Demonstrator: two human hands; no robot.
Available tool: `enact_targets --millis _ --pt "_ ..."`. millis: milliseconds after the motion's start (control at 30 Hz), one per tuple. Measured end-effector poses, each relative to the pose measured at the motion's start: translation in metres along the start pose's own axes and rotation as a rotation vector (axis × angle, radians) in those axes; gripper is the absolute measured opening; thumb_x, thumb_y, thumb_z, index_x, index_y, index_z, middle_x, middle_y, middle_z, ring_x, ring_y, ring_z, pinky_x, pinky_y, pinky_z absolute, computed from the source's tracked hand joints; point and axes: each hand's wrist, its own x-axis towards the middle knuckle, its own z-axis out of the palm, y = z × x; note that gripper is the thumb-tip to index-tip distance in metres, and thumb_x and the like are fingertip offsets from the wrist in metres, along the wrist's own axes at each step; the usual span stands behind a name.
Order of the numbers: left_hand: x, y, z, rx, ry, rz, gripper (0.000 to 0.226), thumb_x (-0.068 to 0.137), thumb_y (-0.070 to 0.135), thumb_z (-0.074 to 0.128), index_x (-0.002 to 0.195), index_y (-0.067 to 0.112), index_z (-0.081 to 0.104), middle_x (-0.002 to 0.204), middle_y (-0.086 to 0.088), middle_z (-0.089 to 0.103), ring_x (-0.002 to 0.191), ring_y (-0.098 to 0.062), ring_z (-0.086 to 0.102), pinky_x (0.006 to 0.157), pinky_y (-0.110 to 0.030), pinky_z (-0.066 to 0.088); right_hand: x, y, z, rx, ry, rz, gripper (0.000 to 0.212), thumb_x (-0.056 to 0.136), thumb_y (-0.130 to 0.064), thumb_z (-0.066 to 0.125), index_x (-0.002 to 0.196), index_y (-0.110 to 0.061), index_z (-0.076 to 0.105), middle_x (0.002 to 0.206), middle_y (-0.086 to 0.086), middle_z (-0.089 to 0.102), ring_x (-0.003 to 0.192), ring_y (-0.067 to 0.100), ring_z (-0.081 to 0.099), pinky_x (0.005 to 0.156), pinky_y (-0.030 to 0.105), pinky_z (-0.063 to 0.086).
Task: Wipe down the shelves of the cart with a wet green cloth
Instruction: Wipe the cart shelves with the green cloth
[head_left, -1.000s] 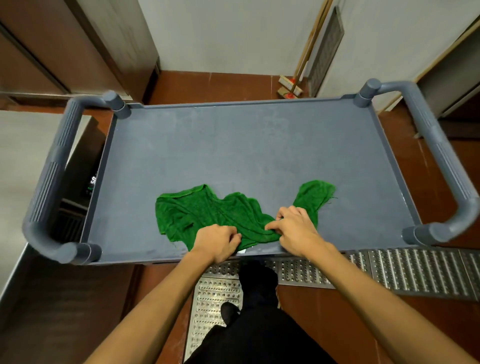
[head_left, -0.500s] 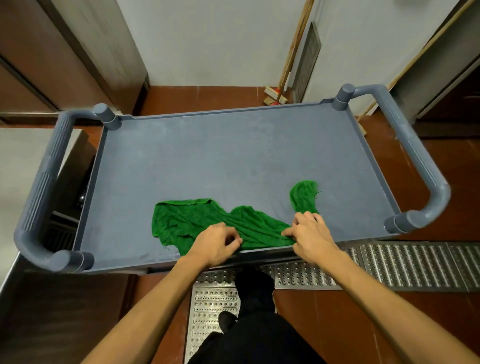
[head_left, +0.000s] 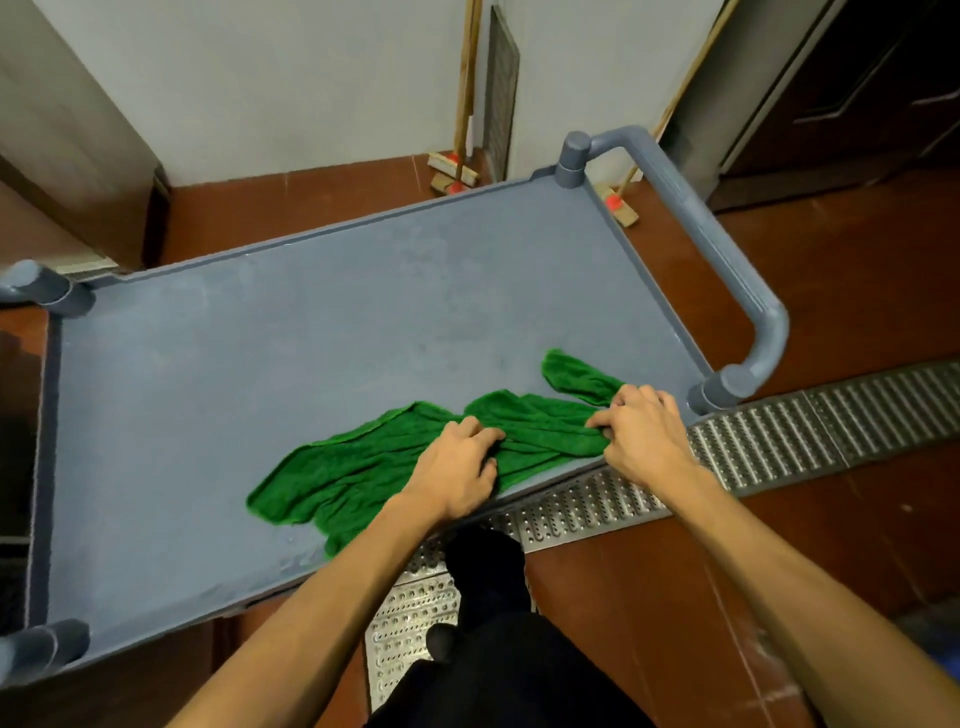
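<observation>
Gripping green cloth (head_left: 415, 462) on grey cart shelf (head_left: 260, 374), both hands.

A pale wall (head_left: 311, 78) meets a reddish-brown tiled floor (head_left: 831, 270). Two wooden-handled brooms lean against it: one broom head (head_left: 453, 174) rests at the wall's foot, the second broom (head_left: 618, 205) just right of a dark vent panel (head_left: 503, 88). A perforated metal drain grate (head_left: 810, 431) runs across the floor. Dark brown cabinet doors (head_left: 872, 88) stand at the upper right, and a grey metal cabinet (head_left: 67, 119) at the upper left.
</observation>
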Motion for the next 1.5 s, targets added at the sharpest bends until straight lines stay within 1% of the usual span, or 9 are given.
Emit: enact_targets --millis 167,300,500,567,700,800,1000,1167,1500 --pt "0.033 0.009 0.004 0.037 -0.009 0.052 0.049 0.094 0.026 0.052 0.142 0.018 0.049 0.125 -0.011 0.052 0.115 -0.033 0.049 0.1 -0.043 0.042 0.005 0.016 -0.006 0.009 0.04 0.079 0.036 0.082 -0.024 0.063 0.112 -0.044 0.07 0.106 -0.005 0.054 0.108 0.021 0.046 0.101 0.035 0.023" --pt "0.057 0.025 0.002 0.055 -0.039 0.119 0.056 0.093 0.024 0.051 0.148 0.018 0.044 0.127 -0.011 0.049 0.115 -0.032 0.046 0.099 -0.043 0.042 0.009 0.037 -0.01 0.005 0.09 0.218 0.035 0.085 -0.021 0.061 0.113 -0.039 0.071 0.107 0.0 0.056 0.107 0.023 0.046 0.096 0.038 0.033" --pt "0.081 0.042 -0.002 0.022 -0.096 0.202 0.063 0.093 0.02 0.048 0.154 0.018 0.033 0.133 -0.01 0.046 0.117 -0.031 0.044 0.102 -0.044 0.041 0.005 0.034 -0.008 0.209 0.275 0.325 0.035 0.085 -0.005 0.065 0.119 -0.01 0.068 0.133 0.018 0.047 0.124 0.033 0.039 0.097 0.045 0.045" --pt "0.081 0.03 -0.009 -0.086 -0.08 0.192 0.054 0.093 0.015 0.049 0.147 0.018 0.044 0.129 -0.008 0.051 0.12 -0.029 0.047 0.102 -0.043 0.043 -0.004 0.021 -0.003 0.254 0.326 0.381 0.054 0.082 -0.015 0.07 0.133 -0.008 0.053 0.145 0.023 0.036 0.134 0.037 0.032 0.108 0.049 0.038" --pt "0.083 -0.003 -0.026 -0.126 0.197 0.073 0.031 0.092 0.022 0.059 0.123 0.019 0.063 0.114 -0.007 0.056 0.109 -0.029 0.052 0.09 -0.041 0.047 -0.014 -0.007 0.014 0.326 0.238 0.498 0.102 0.075 -0.056 0.074 0.15 -0.007 0.025 0.154 0.029 0.019 0.142 0.043 0.02 0.113 0.053 0.026" --pt "0.082 -0.025 -0.03 -0.044 0.143 0.079 0.035 0.094 0.036 0.061 0.124 0.018 0.062 0.115 -0.007 0.056 0.108 -0.03 0.052 0.092 -0.041 0.046 -0.002 -0.017 0.022 0.303 0.113 0.553 0.115 0.078 -0.073 0.059 0.155 -0.002 0.011 0.156 0.033 0.008 0.145 0.047 0.011 0.117 0.054 0.017" --pt "0.064 -0.039 -0.022 0.043 0.178 0.13 0.045 0.096 0.036 0.057 0.133 0.011 0.056 0.126 -0.009 0.056 0.111 -0.032 0.054 0.094 -0.044 0.047 0.025 -0.036 0.03 0.261 0.193 0.575 0.092 0.092 -0.06 0.046 0.153 0.004 0.018 0.152 0.038 0.017 0.141 0.052 0.016 0.116 0.058 0.019" --pt "0.046 -0.042 -0.016 0.091 0.196 0.109 0.058 0.099 0.038 0.049 0.147 0.007 0.043 0.154 -0.014 0.04 0.139 -0.032 0.04 0.118 -0.046 0.03 0.051 -0.06 0.028 0.397 0.24 0.614 0.082 0.098 -0.047 0.045 0.152 0.008 0.016 0.158 0.033 0.006 0.145 0.047 0.006 0.119 0.055 0.008" --pt "0.033 -0.09 -0.033 0.148 0.217 -0.419 0.083 0.091 0.068 0.023 0.156 0.017 0.029 0.164 -0.022 0.014 0.153 -0.038 0.008 0.12 -0.059 0.013 0.097 -0.08 0.022 0.576 0.387 0.579 0.06 0.1 -0.033 0.047 0.146 0.004 0.035 0.159 0.029 0.007 0.147 0.045 0.003 0.12 0.053 0.009"
